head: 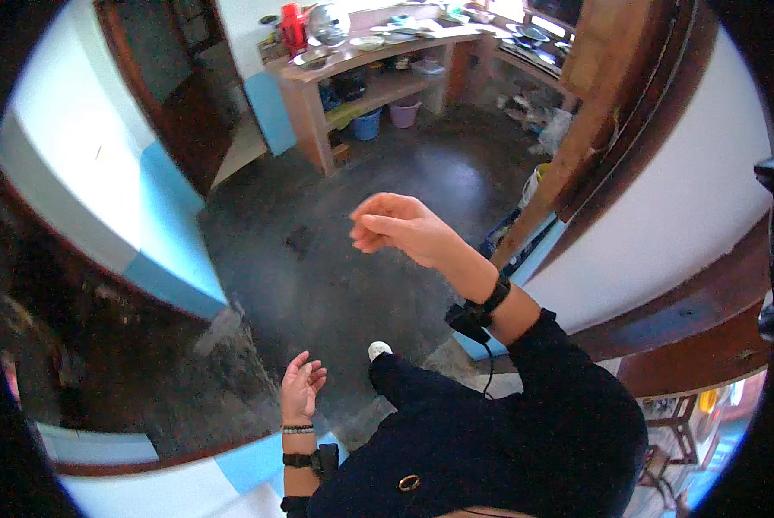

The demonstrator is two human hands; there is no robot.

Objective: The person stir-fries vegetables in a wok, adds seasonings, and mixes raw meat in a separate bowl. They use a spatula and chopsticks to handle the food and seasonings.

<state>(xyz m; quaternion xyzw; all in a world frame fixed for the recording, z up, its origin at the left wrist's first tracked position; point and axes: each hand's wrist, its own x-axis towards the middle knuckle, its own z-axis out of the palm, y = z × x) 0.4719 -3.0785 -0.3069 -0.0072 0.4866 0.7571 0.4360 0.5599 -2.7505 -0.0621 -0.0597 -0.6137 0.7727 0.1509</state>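
Note:
My right hand is held out in mid-air over the dark floor, its fingers loosely curled and slightly blurred. No object shows in it. Lower down, my left hand hangs near my side with bent fingers apart and nothing in them. Beaded bracelets and a black strap device circle the left wrist and forearm. Another black strapped device with a cable sits on the right forearm. One white shoe shows below my dark trousers. Neither hand touches anything.
A kitchen counter bears a red thermos, a metal lid and dishes. Blue and pink buckets stand under it. An open wooden door is at left. A wooden door frame and wall edge pass close on the right.

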